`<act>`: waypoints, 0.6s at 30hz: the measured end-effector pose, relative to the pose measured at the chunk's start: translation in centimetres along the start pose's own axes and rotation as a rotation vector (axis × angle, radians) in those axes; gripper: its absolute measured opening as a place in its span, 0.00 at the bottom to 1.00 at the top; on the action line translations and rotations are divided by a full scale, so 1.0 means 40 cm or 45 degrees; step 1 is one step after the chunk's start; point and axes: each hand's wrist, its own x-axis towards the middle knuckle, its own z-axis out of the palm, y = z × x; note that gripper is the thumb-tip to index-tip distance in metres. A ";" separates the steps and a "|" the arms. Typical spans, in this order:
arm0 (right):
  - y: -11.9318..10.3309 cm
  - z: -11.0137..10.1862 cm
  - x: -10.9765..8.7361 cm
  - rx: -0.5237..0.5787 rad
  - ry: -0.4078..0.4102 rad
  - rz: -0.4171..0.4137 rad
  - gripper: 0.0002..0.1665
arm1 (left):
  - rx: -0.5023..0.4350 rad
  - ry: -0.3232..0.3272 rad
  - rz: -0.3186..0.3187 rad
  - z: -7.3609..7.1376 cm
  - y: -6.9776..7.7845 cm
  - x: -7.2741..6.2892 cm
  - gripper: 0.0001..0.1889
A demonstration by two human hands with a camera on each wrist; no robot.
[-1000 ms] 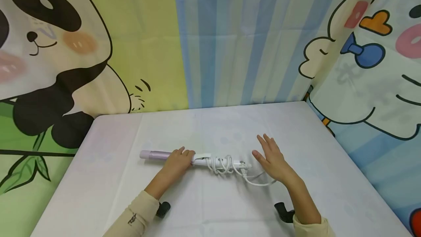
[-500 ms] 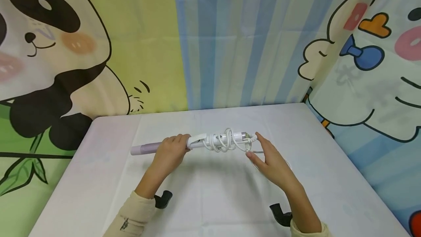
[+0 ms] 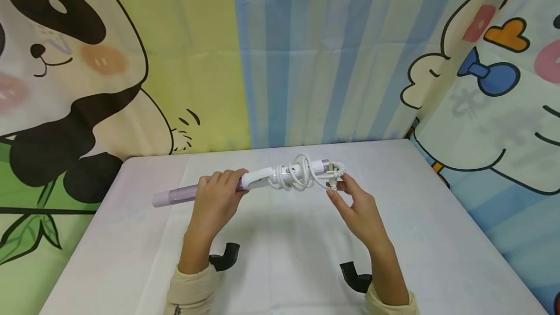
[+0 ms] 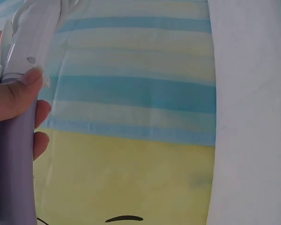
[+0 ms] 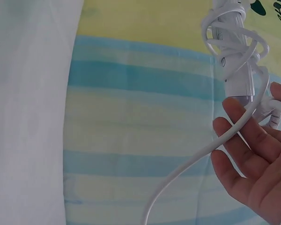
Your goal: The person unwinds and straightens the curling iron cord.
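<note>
A lilac and white hair iron [image 3: 177,195] is held up above the table, its lilac end to the left and lower than its white end. My left hand [image 3: 217,201] grips it near the middle; in the left wrist view the thumb [image 4: 32,77] lies across the join of lilac and white. Loops of white cord [image 3: 302,174] are wound around the white handle [image 5: 238,77]. At the cord end, my right hand [image 3: 360,208] pinches the white plug [image 3: 333,180] between thumb and fingers. In the right wrist view a length of cord [image 5: 192,164] hangs across the fingers.
The table is covered with a white cloth [image 3: 280,266]. Behind it hangs a striped and yellow curtain [image 3: 288,62], with a cartoon panda print on the left and another cartoon print on the right. Black curved pieces [image 3: 225,256] sit at both wrists.
My left hand has lifted the hair iron off the table, tilting its white end up. My right hand has moved left from beside the cord and taken hold of the plug.
</note>
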 end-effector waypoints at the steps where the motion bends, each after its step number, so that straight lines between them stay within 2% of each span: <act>1: 0.001 0.003 0.001 0.019 0.020 -0.011 0.27 | -0.011 0.011 -0.001 -0.001 -0.002 -0.001 0.23; 6: 0.002 0.013 0.002 0.048 0.092 -0.068 0.25 | -0.067 0.063 0.041 0.000 -0.017 -0.006 0.25; 12: -0.001 0.007 -0.001 0.078 0.104 -0.099 0.27 | -0.094 0.154 0.096 0.003 -0.024 -0.010 0.27; 18: 0.009 0.012 0.001 0.060 0.076 -0.130 0.29 | -0.104 0.132 0.080 0.011 -0.030 -0.021 0.28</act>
